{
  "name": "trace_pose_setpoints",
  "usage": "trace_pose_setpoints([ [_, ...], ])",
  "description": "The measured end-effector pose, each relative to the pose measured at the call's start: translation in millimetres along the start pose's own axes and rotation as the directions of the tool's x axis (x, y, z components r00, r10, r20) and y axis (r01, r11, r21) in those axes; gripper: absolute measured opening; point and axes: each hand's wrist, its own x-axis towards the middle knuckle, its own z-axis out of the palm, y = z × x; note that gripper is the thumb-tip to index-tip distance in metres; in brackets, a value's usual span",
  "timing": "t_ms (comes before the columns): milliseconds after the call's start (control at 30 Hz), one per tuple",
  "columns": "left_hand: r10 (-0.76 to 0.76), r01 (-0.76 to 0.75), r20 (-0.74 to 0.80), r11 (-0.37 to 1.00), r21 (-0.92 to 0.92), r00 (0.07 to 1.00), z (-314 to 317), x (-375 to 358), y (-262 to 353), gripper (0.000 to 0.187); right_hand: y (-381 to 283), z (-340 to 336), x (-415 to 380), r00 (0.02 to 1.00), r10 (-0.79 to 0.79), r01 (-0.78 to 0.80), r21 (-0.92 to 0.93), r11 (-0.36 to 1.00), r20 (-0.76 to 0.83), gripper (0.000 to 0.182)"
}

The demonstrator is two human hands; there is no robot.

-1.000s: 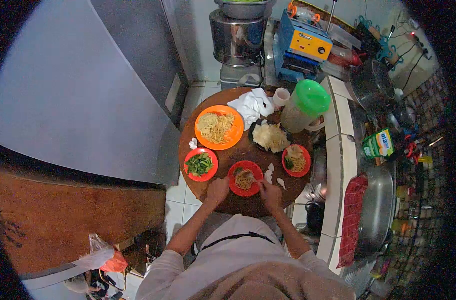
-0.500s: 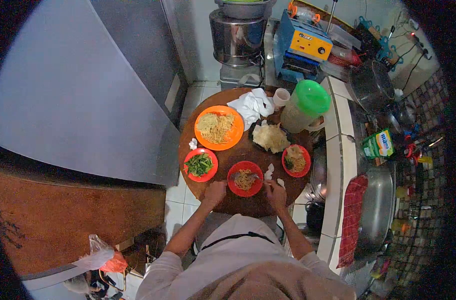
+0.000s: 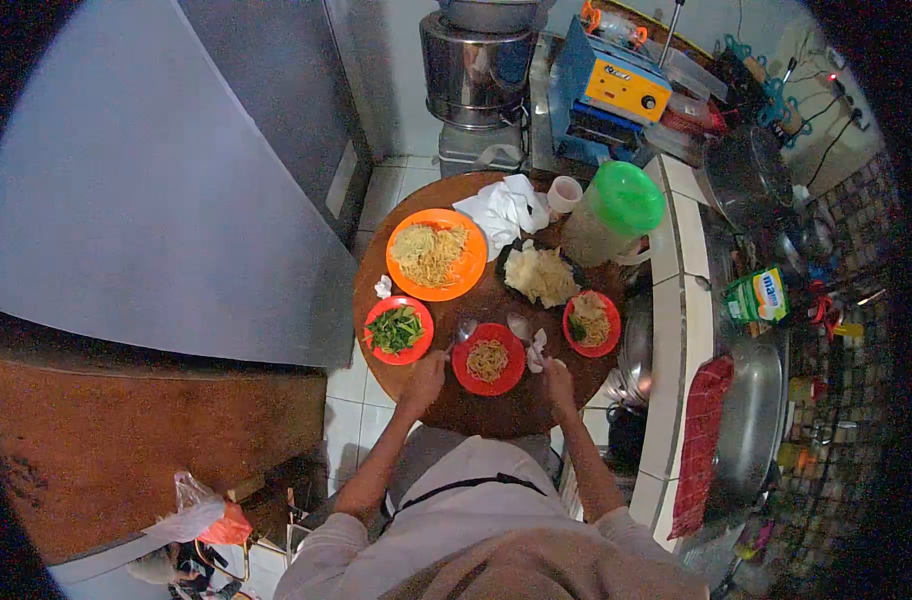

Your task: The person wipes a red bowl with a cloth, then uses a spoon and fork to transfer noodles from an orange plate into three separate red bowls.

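A red bowl of noodles (image 3: pixel 488 361) stands near the front edge of the round table, between my two hands. My left hand (image 3: pixel 425 383) is closed on a metal spoon (image 3: pixel 465 331), whose head is up by the bowl's upper left rim. On the other side, my right hand (image 3: pixel 558 384) grips a second metal spoon (image 3: pixel 519 326), its head just past the bowl's upper right rim. Both spoon heads are outside the bowl, and neither visibly carries food. Crumpled white tissue (image 3: pixel 537 350) lies beside my right hand.
Around the round brown table (image 3: pixel 416 392) stand a plate of greens (image 3: pixel 397 331), an orange plate of noodles (image 3: pixel 441 254), crackers (image 3: pixel 542 276), a smaller red bowl (image 3: pixel 591 323), a green-lidded pitcher (image 3: pixel 621 215) and a white cup (image 3: pixel 564 194). A tiled counter (image 3: pixel 673 330) borders the right.
Both spoons have come out of the noodles and moved apart, up past the bowl's rim. My hands have shifted slightly, the left one upward and leftward.
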Motion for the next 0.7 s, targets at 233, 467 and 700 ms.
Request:
trace_pose_setpoints([
  [233,-0.006,0.01,-0.024,0.985,0.171,1.0,-18,26,-30,0.02,-131,36,46,0.976,-0.216,0.216,-0.072,0.974,0.012,0.028],
  [467,-0.249,0.257,-0.075,0.862,0.437,0.965,-52,63,-29,0.021,-191,108,103,0.915,-0.379,0.4,-0.206,0.893,0.134,0.023],
  [700,-0.353,0.365,-0.117,0.801,0.474,0.928,-49,81,-63,0.027,-211,157,126,0.908,-0.319,0.418,-0.549,0.724,0.272,0.021],
])
